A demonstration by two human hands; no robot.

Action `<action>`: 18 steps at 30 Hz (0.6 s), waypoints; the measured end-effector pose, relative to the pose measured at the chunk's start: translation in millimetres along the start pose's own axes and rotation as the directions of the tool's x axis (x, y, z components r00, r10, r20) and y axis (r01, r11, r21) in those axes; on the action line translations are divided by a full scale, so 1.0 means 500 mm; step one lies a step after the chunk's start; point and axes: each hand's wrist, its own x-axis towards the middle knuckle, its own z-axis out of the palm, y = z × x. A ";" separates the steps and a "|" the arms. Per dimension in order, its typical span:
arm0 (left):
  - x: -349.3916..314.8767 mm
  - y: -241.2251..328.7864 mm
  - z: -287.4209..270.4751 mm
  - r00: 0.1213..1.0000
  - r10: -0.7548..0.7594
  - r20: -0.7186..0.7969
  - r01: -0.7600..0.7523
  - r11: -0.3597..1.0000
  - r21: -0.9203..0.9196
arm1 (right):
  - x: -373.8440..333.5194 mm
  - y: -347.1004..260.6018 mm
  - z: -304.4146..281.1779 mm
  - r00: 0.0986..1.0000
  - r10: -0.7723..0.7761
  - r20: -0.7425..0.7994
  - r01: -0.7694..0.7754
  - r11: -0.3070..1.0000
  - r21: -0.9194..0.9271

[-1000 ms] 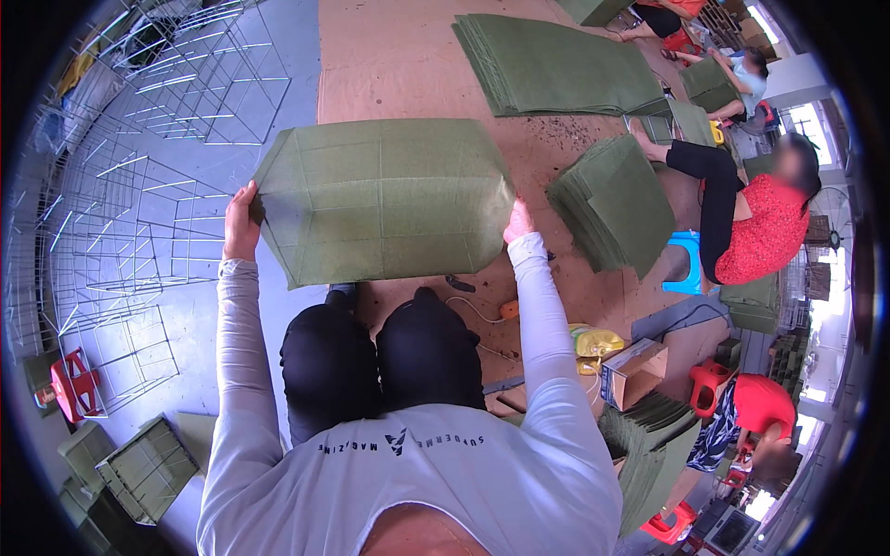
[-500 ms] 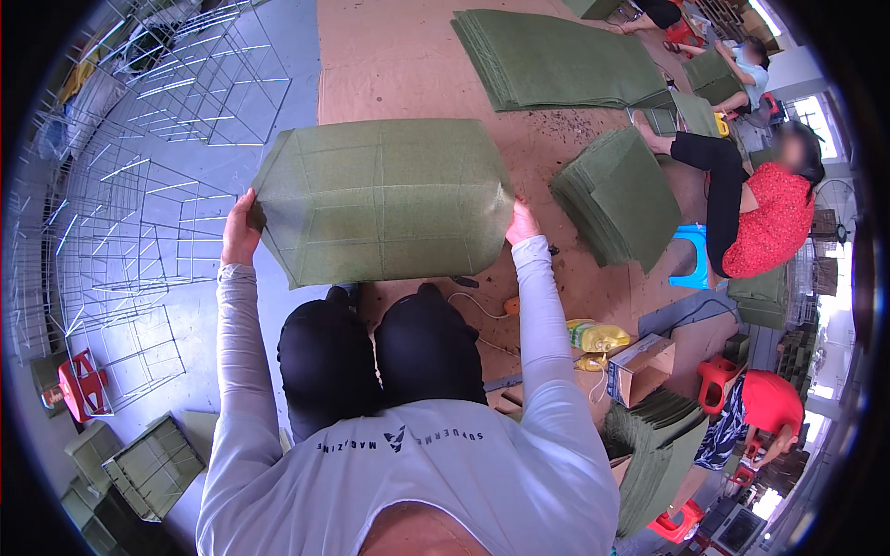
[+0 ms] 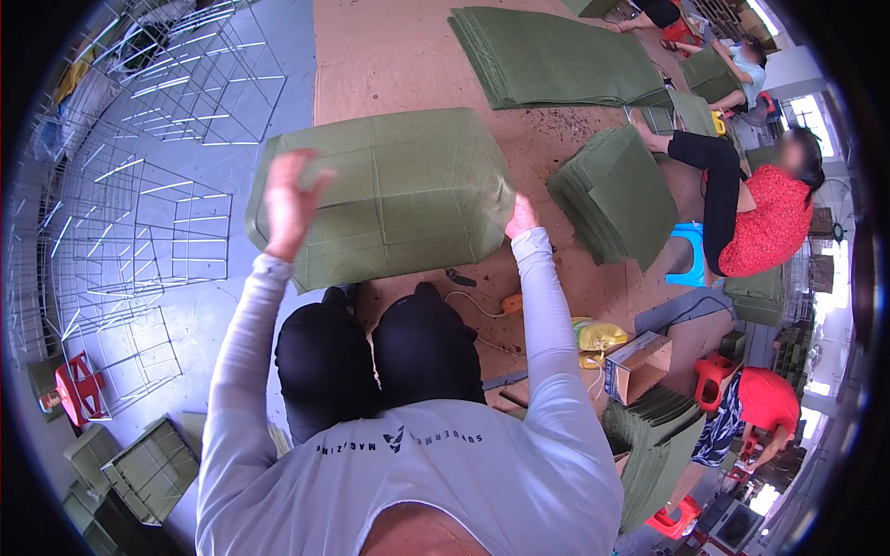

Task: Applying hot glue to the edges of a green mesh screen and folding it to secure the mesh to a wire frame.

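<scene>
A green fabric-like panel (image 3: 408, 199) with a grid of thin lines showing on it is in front of my knees. My right hand (image 3: 523, 218) pinches its right edge, where the material puckers. Over the panel's left part is my left hand (image 3: 295, 199), its fingers apart and somewhat blurred. I cannot tell whether the left hand touches the surface. The panel's underside is hidden.
Wire frames (image 3: 199, 236) stand on the grey floor at left. Stacks of green sheets (image 3: 616, 195) lie at right, with another stack (image 3: 556, 60) farther off. A person in red (image 3: 765, 222) sits on a blue stool (image 3: 686, 255). A cardboard box (image 3: 640, 366) is beside my right arm.
My left hand has let go of the panel's left edge and moved right, over its surface. The panel tilts slightly. My right hand keeps its grip.
</scene>
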 end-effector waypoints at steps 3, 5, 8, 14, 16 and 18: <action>-0.005 0.063 0.136 0.801 0.263 0.538 -0.524 0.742 0.417 | 0.001 0.001 0.003 1.000 -0.011 0.028 0.012 1.000 -0.025; -0.009 0.042 0.183 0.740 0.270 0.617 -0.607 0.663 0.438 | 0.007 0.003 0.007 0.997 0.016 0.072 -0.017 1.000 0.007; -0.009 0.014 0.210 0.655 0.239 0.717 -0.694 0.564 0.447 | 0.003 -0.004 -0.001 0.992 0.063 0.110 -0.062 0.998 -0.009; -0.017 0.018 0.224 0.633 0.165 0.756 -0.693 0.555 0.460 | 0.008 -0.019 -0.017 0.988 0.114 0.102 -0.112 0.994 -0.017; -0.013 0.020 0.227 0.627 0.161 0.762 -0.694 0.559 0.454 | 0.016 -0.027 -0.015 0.985 0.117 0.127 -0.112 0.993 -0.044; -0.007 0.020 0.223 0.630 0.160 0.760 -0.693 0.558 0.457 | 0.022 -0.032 0.002 0.981 0.121 0.153 -0.112 0.992 -0.066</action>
